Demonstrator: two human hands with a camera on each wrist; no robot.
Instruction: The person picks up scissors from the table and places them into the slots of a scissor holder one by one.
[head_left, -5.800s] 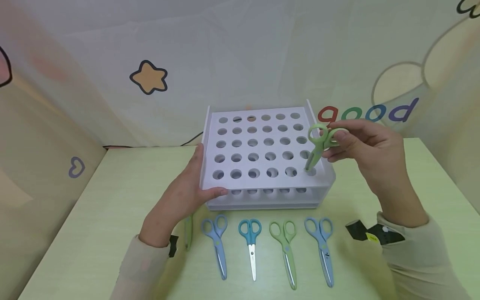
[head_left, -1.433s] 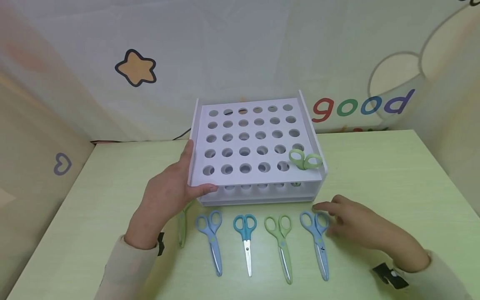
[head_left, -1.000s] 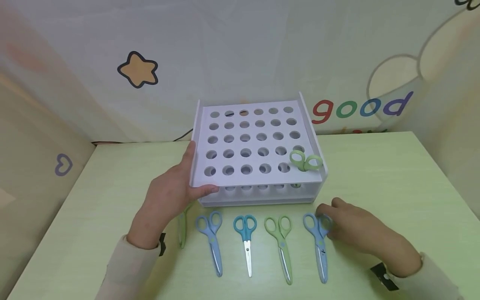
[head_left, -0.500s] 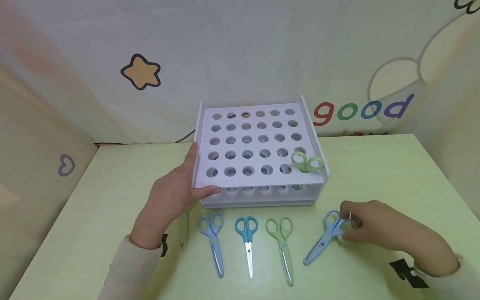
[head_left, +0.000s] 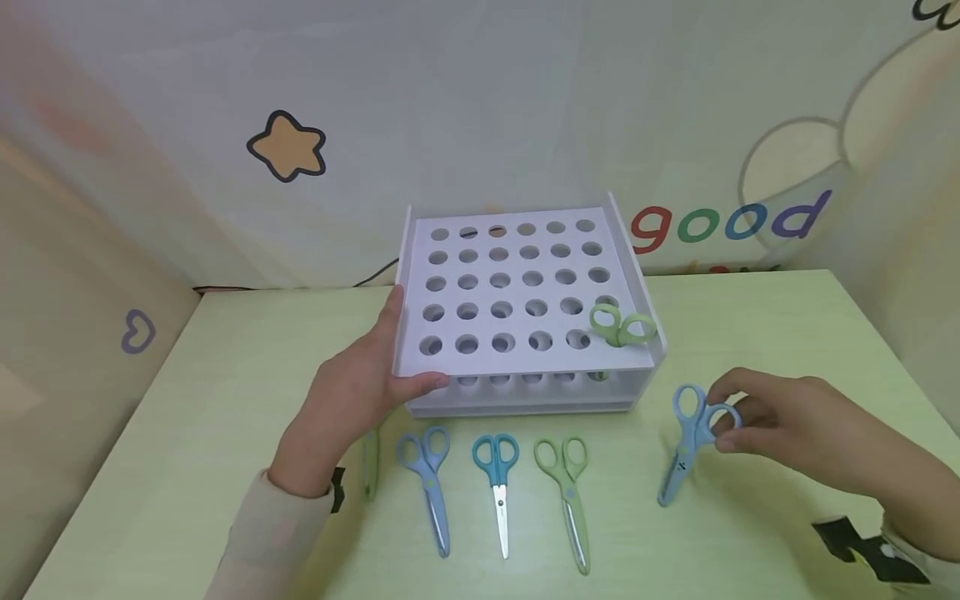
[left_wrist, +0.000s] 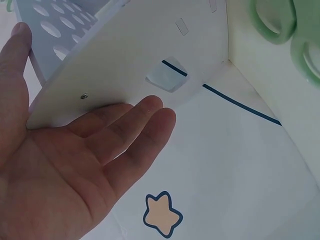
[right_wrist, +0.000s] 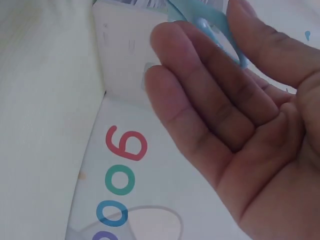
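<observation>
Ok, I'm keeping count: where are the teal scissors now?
In the head view, the teal scissors lie on the table before the white rack, between blue scissors at left and green scissors at right.

Left of centre in the head view, the bare left hand (head_left: pixel 345 404) spreads its thumb (head_left: pixel 422 384) rightward; the left wrist view shows nearly straight fingers (left_wrist: pixel 142 147). A cream cloth sleeve (head_left: pixel 266 533) meets the bottom edge. At right, the bare right hand (head_left: pixel 787 429) reaches leftward, pinching, its forearm (head_left: pixel 915 492) entering from lower right.
</observation>
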